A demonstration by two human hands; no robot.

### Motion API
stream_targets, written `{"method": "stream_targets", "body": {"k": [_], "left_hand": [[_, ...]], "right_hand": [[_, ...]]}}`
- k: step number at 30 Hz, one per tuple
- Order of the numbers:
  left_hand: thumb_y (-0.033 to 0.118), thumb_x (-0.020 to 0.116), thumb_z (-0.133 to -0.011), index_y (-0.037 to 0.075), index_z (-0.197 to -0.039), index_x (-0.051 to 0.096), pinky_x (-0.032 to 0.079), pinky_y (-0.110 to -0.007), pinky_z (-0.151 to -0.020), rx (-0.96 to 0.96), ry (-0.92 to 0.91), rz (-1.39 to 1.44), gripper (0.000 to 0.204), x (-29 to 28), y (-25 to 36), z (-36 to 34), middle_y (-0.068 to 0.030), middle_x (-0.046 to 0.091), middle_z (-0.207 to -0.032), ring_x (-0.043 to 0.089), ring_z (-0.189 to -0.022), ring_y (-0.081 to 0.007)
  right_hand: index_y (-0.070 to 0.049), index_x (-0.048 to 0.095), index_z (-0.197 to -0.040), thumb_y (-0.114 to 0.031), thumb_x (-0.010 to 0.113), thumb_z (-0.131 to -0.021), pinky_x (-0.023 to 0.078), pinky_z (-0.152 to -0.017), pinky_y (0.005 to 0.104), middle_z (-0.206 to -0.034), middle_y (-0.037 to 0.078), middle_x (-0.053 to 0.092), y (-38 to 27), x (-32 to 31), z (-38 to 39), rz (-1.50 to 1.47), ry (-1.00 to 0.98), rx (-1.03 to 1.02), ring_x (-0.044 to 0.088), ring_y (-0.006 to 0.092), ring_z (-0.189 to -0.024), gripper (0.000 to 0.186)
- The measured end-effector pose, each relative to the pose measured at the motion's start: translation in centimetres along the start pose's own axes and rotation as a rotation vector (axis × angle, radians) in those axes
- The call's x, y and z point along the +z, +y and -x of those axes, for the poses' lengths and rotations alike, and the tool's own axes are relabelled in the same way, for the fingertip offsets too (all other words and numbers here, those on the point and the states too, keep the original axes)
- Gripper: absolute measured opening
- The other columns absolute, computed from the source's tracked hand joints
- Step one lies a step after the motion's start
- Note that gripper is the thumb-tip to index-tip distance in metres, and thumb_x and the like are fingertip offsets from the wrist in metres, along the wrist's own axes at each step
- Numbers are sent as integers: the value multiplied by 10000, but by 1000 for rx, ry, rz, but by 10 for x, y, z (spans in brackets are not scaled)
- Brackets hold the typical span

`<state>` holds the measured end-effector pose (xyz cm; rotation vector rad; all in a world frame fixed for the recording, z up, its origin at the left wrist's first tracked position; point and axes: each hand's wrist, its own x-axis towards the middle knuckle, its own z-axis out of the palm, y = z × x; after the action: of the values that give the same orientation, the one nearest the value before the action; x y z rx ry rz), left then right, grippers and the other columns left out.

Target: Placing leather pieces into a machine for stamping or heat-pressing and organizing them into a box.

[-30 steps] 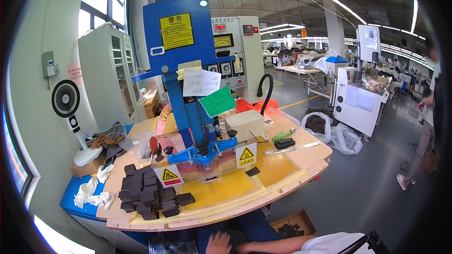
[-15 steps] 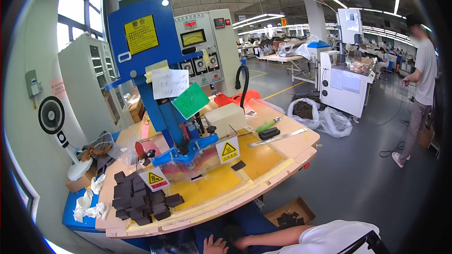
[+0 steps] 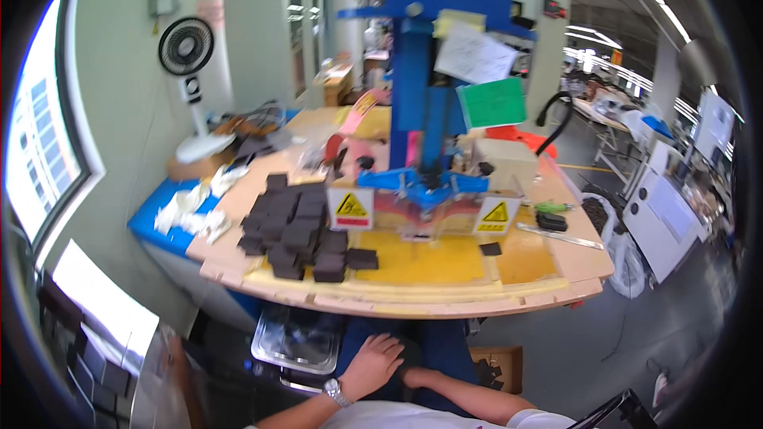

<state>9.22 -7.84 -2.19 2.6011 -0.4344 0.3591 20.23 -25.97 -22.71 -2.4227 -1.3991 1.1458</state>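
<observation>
My left hand (image 3: 377, 363) lies on my dark blue trousers below the table edge, palm down with its fingers stretched out and holding nothing. A silver wristwatch (image 3: 336, 392) is on that wrist. My right hand (image 3: 413, 377) is beside it in my lap; its fingers disappear into a dark area, so their shape is hidden. Above my hands is a blue press (image 3: 430, 187) over a yellow work plate (image 3: 421, 260). A heap of black rectangular pieces (image 3: 290, 222) lies at the plate's left, and a single black piece (image 3: 491, 249) rests on the plate.
Two warning signs (image 3: 350, 208) flank the press. A metal ruler (image 3: 559, 236) and a green-handled tool (image 3: 551, 206) lie at right. Beneath the table are a clear plastic tray (image 3: 296, 342) and a cardboard box (image 3: 513, 367). A fan (image 3: 186, 46) stands left; a blurred arm (image 3: 181, 373) shows lower left.
The view has swung left, so the table appears further right. More of my left hand, forearm and watch now show. The black pieces and the press look unchanged.
</observation>
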Motion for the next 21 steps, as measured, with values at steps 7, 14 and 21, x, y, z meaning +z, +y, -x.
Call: {"method": "stream_targets", "body": {"k": [7, 14, 21], "left_hand": [[221, 748, -947, 103, -1318, 754, 358, -537, -1247, -161, -36, -240, 389, 38, -24, 57, -84, 610, -1508, 431, -1510, -383], [264, 720, -978, 69, -1351, 724, 357, -558, -1234, -142, 151, 57, 421, -11, 0, 21, -143, 609, -1502, 438, -1507, -389], [276, 737, -971, 56, -1295, 745, 373, -523, -1227, -181, -186, -215, 392, 29, -26, 53, -122, 632, -1481, 447, -1500, -378]], "right_hand": [[42, 765, -1186, -133, 579, -985, 591, -921, 507, -1186, 299, 763, -28, -30, -2, 141, -182, 47, 762, 423, -1105, 325], [63, 780, -1120, -117, 607, -944, 597, -900, 507, -1178, 312, 758, 2, -4, -1, 86, -104, -18, 767, 424, -1080, 305], [44, 758, -1151, -130, 613, -950, 582, -900, 512, -1133, 271, 762, -39, -34, 28, 146, -131, -28, 750, 417, -1049, 303]]}}
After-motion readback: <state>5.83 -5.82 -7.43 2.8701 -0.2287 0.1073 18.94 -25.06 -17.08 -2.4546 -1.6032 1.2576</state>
